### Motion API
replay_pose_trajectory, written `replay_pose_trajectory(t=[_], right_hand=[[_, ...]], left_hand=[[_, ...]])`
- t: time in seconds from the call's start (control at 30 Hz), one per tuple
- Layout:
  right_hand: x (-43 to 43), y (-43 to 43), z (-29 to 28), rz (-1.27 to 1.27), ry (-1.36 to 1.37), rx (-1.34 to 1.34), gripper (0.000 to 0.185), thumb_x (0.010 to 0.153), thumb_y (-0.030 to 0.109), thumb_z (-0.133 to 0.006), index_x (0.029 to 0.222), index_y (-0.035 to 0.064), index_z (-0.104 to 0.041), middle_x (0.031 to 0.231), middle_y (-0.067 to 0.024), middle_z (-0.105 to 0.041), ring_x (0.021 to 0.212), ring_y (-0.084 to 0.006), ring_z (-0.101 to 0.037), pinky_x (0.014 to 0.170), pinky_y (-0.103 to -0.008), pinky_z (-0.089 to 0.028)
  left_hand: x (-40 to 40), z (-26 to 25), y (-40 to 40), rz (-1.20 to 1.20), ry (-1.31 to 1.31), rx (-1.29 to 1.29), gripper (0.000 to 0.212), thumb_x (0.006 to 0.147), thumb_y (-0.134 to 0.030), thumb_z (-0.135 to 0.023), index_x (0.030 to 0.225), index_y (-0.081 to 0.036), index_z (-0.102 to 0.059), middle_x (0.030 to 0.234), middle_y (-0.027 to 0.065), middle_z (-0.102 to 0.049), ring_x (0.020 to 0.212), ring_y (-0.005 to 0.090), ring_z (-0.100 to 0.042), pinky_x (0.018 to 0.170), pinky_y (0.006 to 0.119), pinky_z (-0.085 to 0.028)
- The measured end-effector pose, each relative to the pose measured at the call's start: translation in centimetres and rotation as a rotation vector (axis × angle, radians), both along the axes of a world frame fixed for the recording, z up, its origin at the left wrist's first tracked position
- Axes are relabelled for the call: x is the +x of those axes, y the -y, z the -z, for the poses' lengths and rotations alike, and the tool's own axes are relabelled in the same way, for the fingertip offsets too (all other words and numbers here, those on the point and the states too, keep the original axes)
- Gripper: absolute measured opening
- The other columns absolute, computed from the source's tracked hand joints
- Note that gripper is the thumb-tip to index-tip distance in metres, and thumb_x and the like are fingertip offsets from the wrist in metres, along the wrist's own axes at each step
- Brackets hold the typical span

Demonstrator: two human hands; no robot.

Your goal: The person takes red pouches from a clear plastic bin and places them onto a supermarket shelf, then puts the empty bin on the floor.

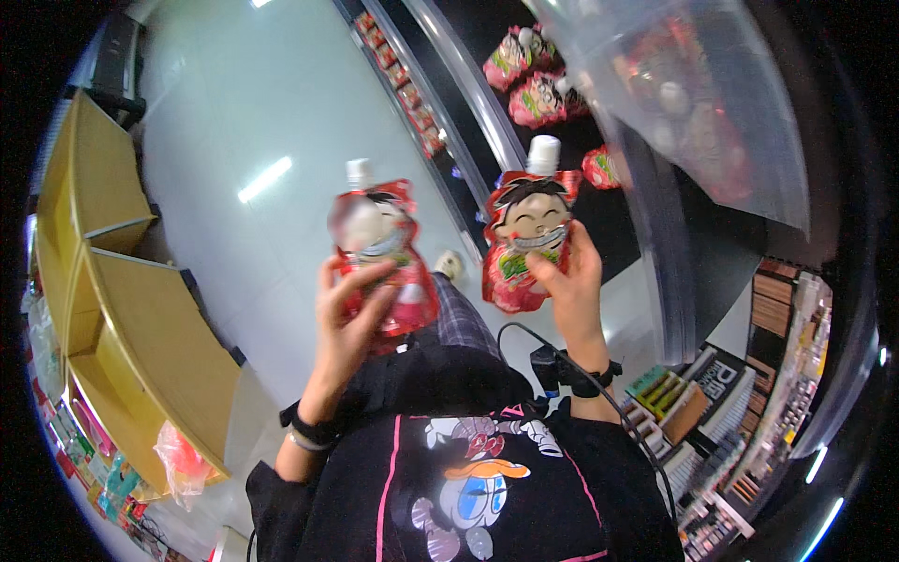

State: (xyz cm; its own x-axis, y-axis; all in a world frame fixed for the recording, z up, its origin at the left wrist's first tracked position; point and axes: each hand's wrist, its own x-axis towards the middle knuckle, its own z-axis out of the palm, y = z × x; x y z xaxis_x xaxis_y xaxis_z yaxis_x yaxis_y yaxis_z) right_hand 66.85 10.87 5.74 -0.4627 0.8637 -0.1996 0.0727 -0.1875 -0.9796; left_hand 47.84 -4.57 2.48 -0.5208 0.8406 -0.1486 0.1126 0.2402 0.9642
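Note:
My left hand (355, 309) grips a red spouted pouch (379, 246) with a white cap and a printed cartoon face; the pouch is slightly blurred. A similar red spouted pouch (530, 239) is held upright in my right hand (572, 281), thumb across its front and fingers behind. The two pouches stand apart, side by side in front of my body. Beyond the right one, several more such pouches (537, 98) lie on a black shelf (484, 42). A transparent bag or sheet (758, 140) hangs at the upper right, with red pouches visible through it.
Small red packets (400, 77) line a narrow rail beside the shelf. A tan wooden counter (161, 316) curves along the left, with a plastic bag (182, 456) at its near end. Boxed goods (674, 400) and a packed display (786, 351) stand at the lower right. A black cable (597, 383) passes my right arm.

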Motion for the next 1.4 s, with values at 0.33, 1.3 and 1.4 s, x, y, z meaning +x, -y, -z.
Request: replay_pose_trajectory(t=[0.33,1.3,1.4], right_hand=[[7.0,-10.0,14.7,0.601,-0.005,0.218,0.035,0.077,-0.006,-0.055,0.111,0.0007,-0.047,0.111,-0.0096,-0.052,0.103,-0.0173,-0.050,0.092,-0.0285,-0.038],[8.6,-15.0,22.5,0.712,0.163,0.366,0.039,0.071,-0.006,-0.064,0.107,-0.0036,-0.048,0.105,-0.0113,-0.055,0.093,-0.0164,-0.054,0.082,-0.0259,-0.044],[9.9,-14.1,21.7,0.627,0.195,0.312,0.037,0.071,-0.002,-0.066,0.104,-0.0038,-0.049,0.099,-0.0105,-0.057,0.090,-0.0152,-0.055,0.078,-0.0244,-0.043]], left_hand=[[-2.2,6.8,0.2,-0.393,0.383,0.027,0.064,0.082,-0.002,-0.049,0.136,-0.008,-0.015,0.134,0.0172,-0.025,0.116,0.0203,-0.037,0.094,0.032,-0.034],[-1.7,8.0,-2.4,-0.357,0.393,-0.077,0.069,0.080,-0.006,-0.055,0.135,-0.004,-0.014,0.126,0.0175,-0.037,0.109,0.0215,-0.045,0.090,0.033,-0.039],[-1.8,7.7,-2.1,-0.299,0.578,-0.124,0.070,0.075,-0.004,-0.058,0.132,0.001,-0.018,0.121,0.0156,-0.042,0.105,0.0213,-0.049,0.088,0.032,-0.040]])
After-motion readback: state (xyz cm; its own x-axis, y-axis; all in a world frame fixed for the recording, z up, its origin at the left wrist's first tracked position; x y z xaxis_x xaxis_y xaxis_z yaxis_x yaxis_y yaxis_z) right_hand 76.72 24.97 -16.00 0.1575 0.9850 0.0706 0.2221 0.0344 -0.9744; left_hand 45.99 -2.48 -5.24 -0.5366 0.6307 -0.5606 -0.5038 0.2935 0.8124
